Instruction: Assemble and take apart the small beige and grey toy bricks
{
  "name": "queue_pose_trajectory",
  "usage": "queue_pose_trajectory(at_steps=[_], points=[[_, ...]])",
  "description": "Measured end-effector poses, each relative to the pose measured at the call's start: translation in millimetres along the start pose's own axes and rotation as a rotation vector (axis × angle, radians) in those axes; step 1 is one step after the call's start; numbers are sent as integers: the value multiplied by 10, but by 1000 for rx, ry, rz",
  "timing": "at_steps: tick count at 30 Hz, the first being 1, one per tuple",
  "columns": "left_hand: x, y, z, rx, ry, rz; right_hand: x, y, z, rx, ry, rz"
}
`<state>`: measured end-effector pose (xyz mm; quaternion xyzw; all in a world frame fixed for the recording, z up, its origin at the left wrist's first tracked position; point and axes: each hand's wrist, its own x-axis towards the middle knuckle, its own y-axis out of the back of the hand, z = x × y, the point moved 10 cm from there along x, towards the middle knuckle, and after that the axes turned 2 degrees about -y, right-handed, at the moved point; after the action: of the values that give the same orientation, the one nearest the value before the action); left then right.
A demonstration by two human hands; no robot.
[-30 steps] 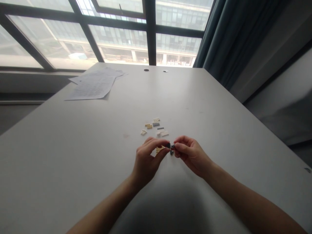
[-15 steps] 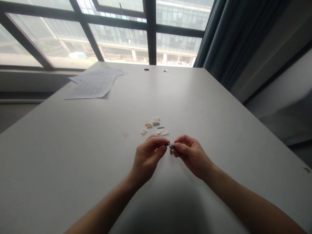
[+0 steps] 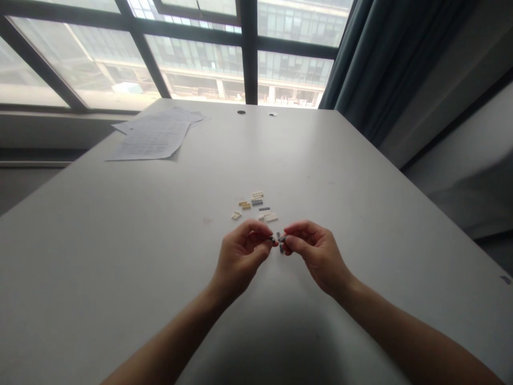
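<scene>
My left hand is closed, with a small dark grey building brick pinched between thumb and fingertips. Facing it, my right hand grips another small grey building brick in the same way. A narrow gap parts the two pieces. Small dark pieces show between and just below the fingertips; whether they lie on the table I cannot tell. Beyond the hands lie tan bricks, a grey brick, a thin dark grey strip, a white flat piece and cream pieces.
A small cream piece lies left of the group. Printed paper sheets cover the far left of the white table. Two round cable holes, one the dark-centred hole, sit near the far edge. A dark curtain hangs at the right.
The fingertips have drawn slightly apart, my left hand shifting a little left. A dark piece between them shows more clearly. The bricks beyond have stayed in place.
</scene>
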<state>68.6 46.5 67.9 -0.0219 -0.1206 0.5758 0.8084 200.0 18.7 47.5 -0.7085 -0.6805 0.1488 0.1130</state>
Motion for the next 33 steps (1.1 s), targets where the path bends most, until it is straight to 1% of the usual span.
queue_pose_trajectory(at_steps=[3,7,13,16,20,25,33], points=[[-3,22,5,13,-6,26,-6,-17,8,-7,0,-4],[-10,58,-9,1,7,61,-5,33,4,-11,5,56],[-19,11,-34,-81,69,35,-26,49,-72,-65,51,90],[-11,0,-14,-84,83,40,-56,61,-141,-135,100,113],[-7,23,1,-25,89,59,-108,65,-236,-268,183,134],[-30,42,-38,12,114,62,-155,52,-292,-408,251,137],[-14,37,-113,-29,152,64,-136,61,-249,-413,227,141]])
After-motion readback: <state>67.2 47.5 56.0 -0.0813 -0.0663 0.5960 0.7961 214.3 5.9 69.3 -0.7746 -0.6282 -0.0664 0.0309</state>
